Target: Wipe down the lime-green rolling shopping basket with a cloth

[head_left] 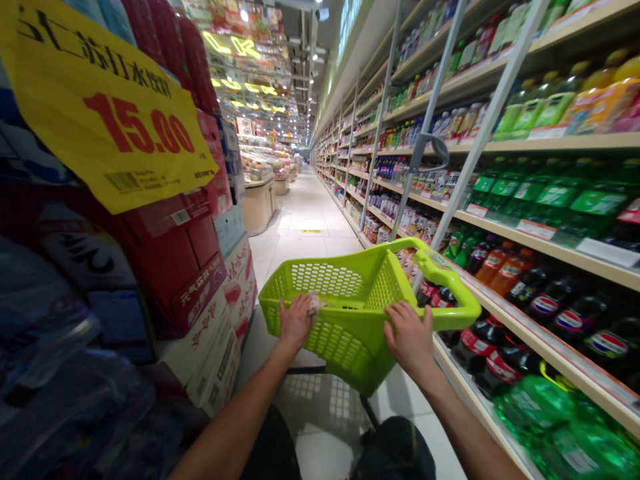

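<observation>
A lime-green plastic shopping cart [345, 333] stands crosswise in front of me, its push handle [463, 300] pointing right. My left hand [297, 319] is on the near rim toward the cart's left end, closed over a crumpled whitish cloth [314, 304] pressed against that rim. Whether it is fabric or paper I cannot tell. Further right, my right hand [409, 333] grips the same rim near the handle, its fingers curled over the edge. The basket has perforated walls, and I see no goods in its visible part.
Stacked drink cartons [200, 300] under a yellow price sign [130, 120] crowd the left side. Shelves of bottles [550, 190] line the right, close to the cart handle. A tiled aisle [305, 200] runs ahead past wooden display stands [259, 203].
</observation>
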{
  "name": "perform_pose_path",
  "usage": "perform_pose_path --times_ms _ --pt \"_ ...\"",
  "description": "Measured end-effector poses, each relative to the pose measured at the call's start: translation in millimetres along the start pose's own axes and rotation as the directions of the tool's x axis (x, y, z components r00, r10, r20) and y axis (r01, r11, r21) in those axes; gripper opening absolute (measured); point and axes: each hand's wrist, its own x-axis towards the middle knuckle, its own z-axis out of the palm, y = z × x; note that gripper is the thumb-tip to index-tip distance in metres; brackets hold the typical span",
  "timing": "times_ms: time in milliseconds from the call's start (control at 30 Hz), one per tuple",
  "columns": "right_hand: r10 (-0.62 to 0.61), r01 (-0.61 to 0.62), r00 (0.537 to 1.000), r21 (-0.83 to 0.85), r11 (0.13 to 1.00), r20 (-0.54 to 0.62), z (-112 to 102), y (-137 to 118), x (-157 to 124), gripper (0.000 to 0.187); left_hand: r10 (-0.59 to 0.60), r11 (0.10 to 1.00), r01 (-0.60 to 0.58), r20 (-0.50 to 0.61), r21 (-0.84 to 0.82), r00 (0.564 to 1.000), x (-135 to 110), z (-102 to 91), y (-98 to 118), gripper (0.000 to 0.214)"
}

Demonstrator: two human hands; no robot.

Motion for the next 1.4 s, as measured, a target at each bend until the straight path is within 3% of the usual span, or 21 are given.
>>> perform_pose_path --times_ms 100,167,233,300,400,633,767,867,1000,1067,1233,1400 --pt "-0.024 0.023 0.999 0.052 0.998 0.032 8.9 -18.2 2.1 0.026 0.145 0.989 -0.144 0.029 -0.041 0.989 -1.7 4.2 18.5 0.038" --pt "-0.044 0.042 0.998 0.068 0.997 0.033 12.7 -18.8 1.5 0.027 0.166 0.986 -0.165 0.047 -0.034 0.985 -0.2 0.1 10.1 0.038" --pt "-0.074 0.072 0.997 0.07 0.995 0.018 14.4 -11.9 -0.3 0.029 0.067 0.998 -0.067 0.04 0.014 0.997 1.5 -10.3 -18.9 0.035" --pt "-0.097 0.097 0.995 0.057 0.994 -0.006 15.4 -3.9 -2.0 0.028 -0.148 0.985 0.151 -0.035 0.078 0.988 2.1 -22.1 -54.5 0.034" --pt "-0.069 0.07 0.996 0.009 0.998 -0.049 18.5 1.3 -2.9 0.024 -0.225 0.967 0.235 -0.105 0.098 0.969 -1.1 -28.9 -81.9 0.035" --pt "-0.083 0.081 0.994 -0.036 0.996 -0.068 24.0 4.6 -5.1 0.026 0.024 0.999 -0.022 -0.036 0.05 0.999 -18.9 -9.7 -54.3 0.042" --pt "-0.064 0.061 0.995 -0.039 0.997 -0.081 25.7 8.1 -6.9 0.025 -0.174 0.978 0.191 -0.179 0.086 0.968 -27.4 -12.6 -76.1 0.037" --pt "-0.043 0.038 0.993 -0.051 0.998 -0.108 29.2 7.8 -7.8 0.025 -0.244 0.961 0.265 -0.217 0.076 0.945 -43.6 -2.4 -82.6 0.037" --pt "-0.047 0.038 0.993 -0.081 0.996 -0.105 31.4 7.4 -10.2 0.027 -0.27 0.961 0.273 -0.083 0.038 0.959 -79.1 21.7 -72.6 0.033" --pt "-0.069 0.061 0.993 -0.092 0.994 -0.091 31.1 7.9 -11.7 0.028 -0.26 0.966 0.26 -0.016 0.012 0.966 -89.7 24.9 -68.4 0.034" --pt "-0.083 0.077 0.994 -0.084 0.993 -0.07 29.0 12.5 -11.3 0.03 -0.234 0.972 0.223 -0.176 -0.079 0.956 -75.9 4.4 -63.4 0.037" --pt "-0.021 0.021 0.997 -0.007 1.0 -0.08 23.4 2.4 -13.6 0.029 -0.219 0.918 0.215 0.025 -0.333 0.975 -79.2 7.7 -49.6 0.029"
